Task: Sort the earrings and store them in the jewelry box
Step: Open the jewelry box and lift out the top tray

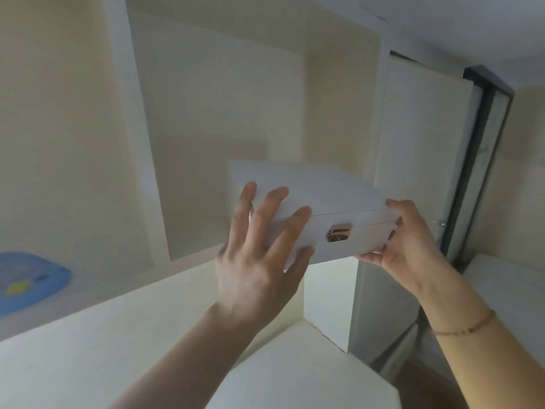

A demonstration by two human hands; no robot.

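Up high, both hands carry the white jewelry box (321, 202), lid closed, its gold clasp (339, 235) facing the camera; the left hand (256, 261) spreads straight fingers over the box's left front corner, pressing rather than curling; the right hand (410, 246) grips the box's right end, thumb on top, fingers underneath; a thin bracelet (466, 327) circles that wrist; behind the box stands a pale shelf niche (224, 113); far left of the box lies a blurred blue object (29, 278).

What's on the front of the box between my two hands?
In the head view, a gold clasp sits on the jewelry box front, between the left hand and right hand.
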